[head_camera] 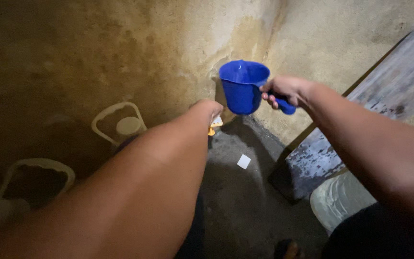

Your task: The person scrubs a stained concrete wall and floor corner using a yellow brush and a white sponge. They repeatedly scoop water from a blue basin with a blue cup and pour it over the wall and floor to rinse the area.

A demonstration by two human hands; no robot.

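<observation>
My right hand [286, 91] grips the handle of a blue plastic mug [242, 86] and holds it upright in the air near the corner of a stained wall. The mug's inside shows blue, and I cannot tell whether it holds water. My left hand [210, 111] reaches forward just left of the mug, its fingers closed on a small yellow and white thing [214, 125] that is mostly hidden by the hand; it may be a tap on the wall.
A worn wooden board [360, 120] leans on the right wall. Below it sits a pale sack-like object [339, 199]. Two white container handles [117, 122] [34, 175] stand at the left. A small white square [244, 161] lies on the wet concrete floor [245, 201].
</observation>
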